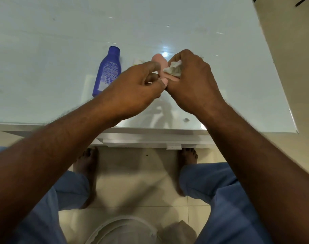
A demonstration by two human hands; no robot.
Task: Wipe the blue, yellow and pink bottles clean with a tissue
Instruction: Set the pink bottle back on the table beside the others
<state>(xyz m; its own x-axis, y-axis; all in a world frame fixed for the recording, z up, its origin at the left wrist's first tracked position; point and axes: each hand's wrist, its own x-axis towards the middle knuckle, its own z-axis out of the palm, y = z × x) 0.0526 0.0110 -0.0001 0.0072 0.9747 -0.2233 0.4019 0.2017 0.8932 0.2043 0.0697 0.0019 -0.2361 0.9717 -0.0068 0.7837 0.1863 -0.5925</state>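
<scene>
A pink bottle (160,61) is held above the white glass table (44,50), between both hands, mostly hidden by them. My left hand (137,87) pinches its lower part with thumb and fingers. My right hand (192,78) grips a crumpled white tissue (174,69) and presses it against the bottle's side. A blue bottle (108,71) lies flat on the table to the left of my hands, cap pointing away. A small pale yellowish patch (137,62), perhaps the yellow bottle, peeks out just behind my left hand.
The table's near edge (150,128) runs below my wrists and its right edge slants at the far right. Under it are a tiled floor, bare feet and blue trouser legs. A small dark speck (186,119) lies on the glass near the front edge.
</scene>
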